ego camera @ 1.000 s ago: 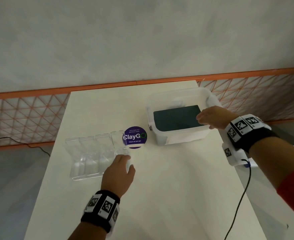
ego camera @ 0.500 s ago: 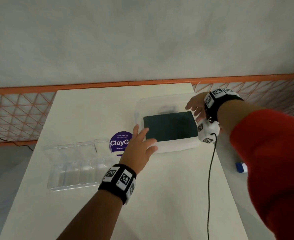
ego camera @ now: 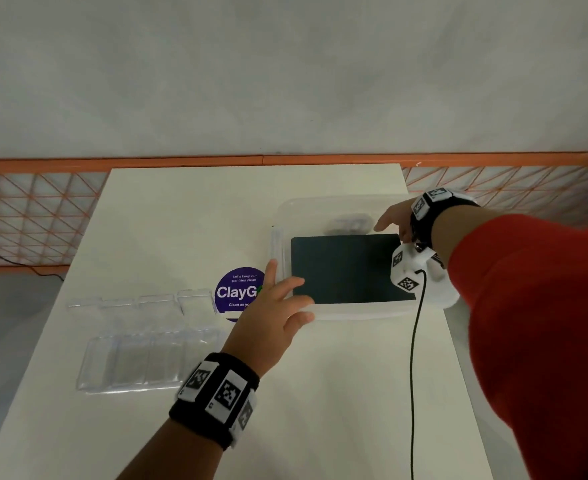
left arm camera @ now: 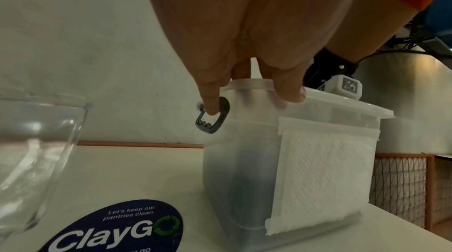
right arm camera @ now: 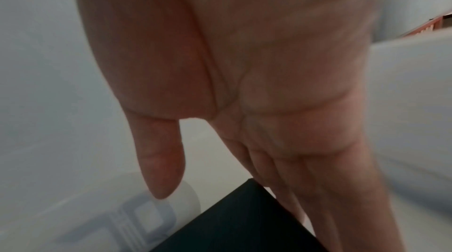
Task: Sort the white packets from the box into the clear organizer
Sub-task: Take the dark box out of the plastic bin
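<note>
So the box (ego camera: 348,317) sits toward the table's (ego camera: 320,393) far right corner with its lid still on, so any packets inside are hidden. The left hand (ego camera: 272,317) has spread fingers resting on the near-left lid corner, gripping nothing; the right hand (ego camera: 394,220) is flat-open at the far-right corner. The clear organizer (ego camera: 136,362) is near the left edge, closer to the left hand.

A pale grey plaster wall (ego camera: 285,71) fills the upper half of the frame. Along its foot runs an orange rail (ego camera: 181,161), with an orange lattice panel (ego camera: 33,216) below it at left and right. A cream table (ego camera: 320,393) stretches from the centre to the bottom edge. Grey floor (ego camera: 5,323) shows at lower left, where a black cable (ego camera: 15,261) trails. Light is soft and even.
</note>
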Motion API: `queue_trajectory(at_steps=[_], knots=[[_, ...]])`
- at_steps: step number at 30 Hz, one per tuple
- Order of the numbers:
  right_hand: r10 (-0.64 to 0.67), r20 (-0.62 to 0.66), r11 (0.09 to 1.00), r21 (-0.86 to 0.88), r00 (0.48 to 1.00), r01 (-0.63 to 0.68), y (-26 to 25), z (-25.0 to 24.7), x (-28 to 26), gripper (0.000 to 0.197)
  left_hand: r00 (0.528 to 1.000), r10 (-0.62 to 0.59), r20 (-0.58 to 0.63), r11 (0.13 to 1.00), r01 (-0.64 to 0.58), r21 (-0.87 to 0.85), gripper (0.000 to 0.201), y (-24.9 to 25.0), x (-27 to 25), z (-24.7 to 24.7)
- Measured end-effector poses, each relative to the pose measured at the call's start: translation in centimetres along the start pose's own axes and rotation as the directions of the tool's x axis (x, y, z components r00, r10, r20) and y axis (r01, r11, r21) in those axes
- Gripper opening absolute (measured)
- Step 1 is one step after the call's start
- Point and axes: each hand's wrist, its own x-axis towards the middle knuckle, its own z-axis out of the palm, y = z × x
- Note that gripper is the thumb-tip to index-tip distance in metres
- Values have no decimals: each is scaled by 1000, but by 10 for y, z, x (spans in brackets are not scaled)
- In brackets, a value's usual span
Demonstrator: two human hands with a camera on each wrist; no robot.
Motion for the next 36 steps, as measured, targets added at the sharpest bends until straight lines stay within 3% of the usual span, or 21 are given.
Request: queue_trajectory(at_steps=[7, 11, 19, 28, 32, 36], knots=[[-60, -29, 992, -116, 998, 57, -11, 1, -8, 57, 1000, 5, -27, 999, -7, -52, 27, 4, 2, -3], [2, 5, 981, -195, 1000, -1, -7, 3, -5, 60, 1000, 8, -23, 998, -9, -70, 25, 5, 1, -5], [-67, 30, 996, 53, 997, 66, -2, -7, -21, 57, 998, -64, -8, 997, 63, -46, 30, 8, 2, -1], [-85, 36, 993, 84, 996, 82, 9, 0, -42, 43, 997, -72, 17, 997, 73, -39, 26, 8, -2, -4], [-112, 44, 990, 93, 993, 107, 2, -2, -49, 53, 996, -90, 25, 996, 90, -20, 25, 9, 0, -2], [-141, 54, 988, 74, 989, 136, -9, -4, -56, 41, 994, -104, 42, 995, 104, 4, 26, 9, 2, -2]])
